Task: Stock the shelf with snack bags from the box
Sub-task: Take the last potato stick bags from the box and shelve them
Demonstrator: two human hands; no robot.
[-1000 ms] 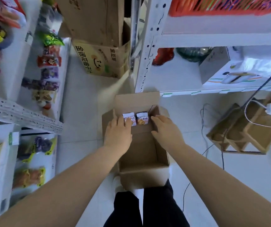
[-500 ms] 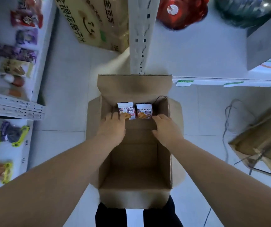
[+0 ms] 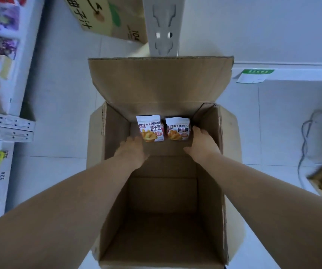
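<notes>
Reaching hands point(image 3: 168, 146) flanking snack bags point(image 3: 164, 128) — box point(image 3: 217, 171)

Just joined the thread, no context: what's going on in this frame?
A person is reaching both bare hands into an open cardboard box on the floor. Two WATUDOU snack bags stand side by side against its far wall; the rest of the box looks empty. The left hand is at the left bag's lower edge and the right hand is against the right bag. Neither bag is lifted yet, and whether either hand actually grips one is unclear.
</notes>
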